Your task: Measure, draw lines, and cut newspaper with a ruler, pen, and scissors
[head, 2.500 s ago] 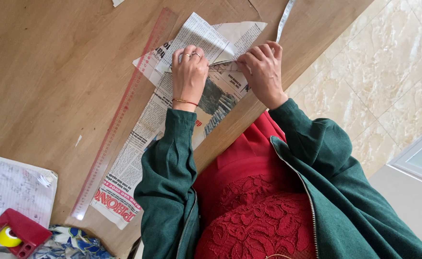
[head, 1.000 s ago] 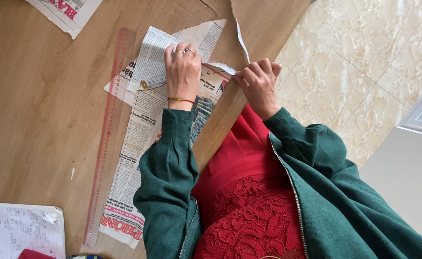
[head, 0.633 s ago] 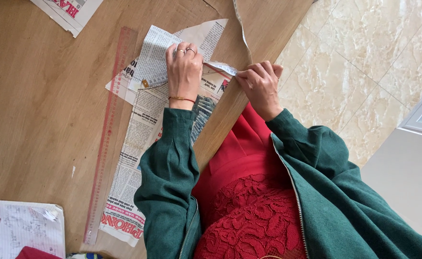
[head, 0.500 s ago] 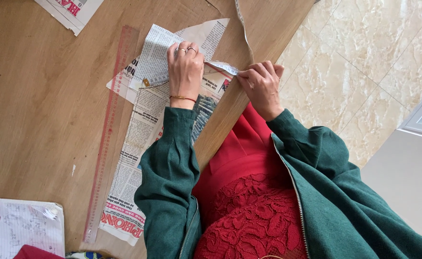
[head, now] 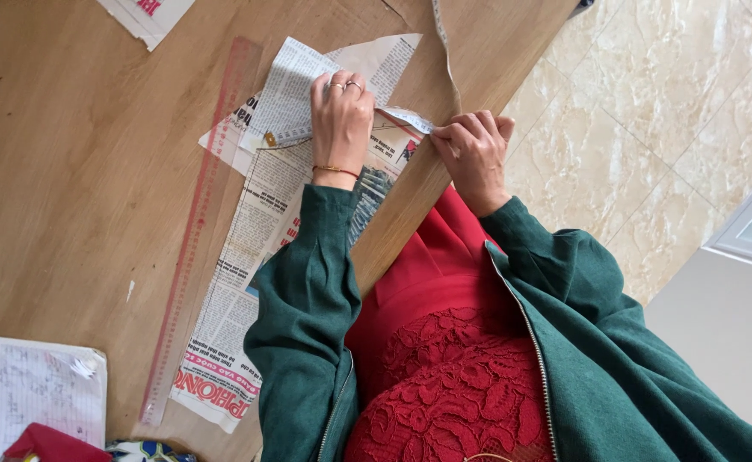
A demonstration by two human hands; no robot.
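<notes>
Head view, left hand (head: 340,120) pressing newspaper (head: 265,257), right hand (head: 472,154) pinching its corner

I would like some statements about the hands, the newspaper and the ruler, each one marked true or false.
1. The left hand lies flat on the newspaper. True.
2. The right hand holds scissors. False: it pinches a narrow paper strip at the table edge.
3. The red transparent ruler lies beside the newspaper. True.
4. The ruler lies under the left hand. False: it lies apart from both hands.
</notes>
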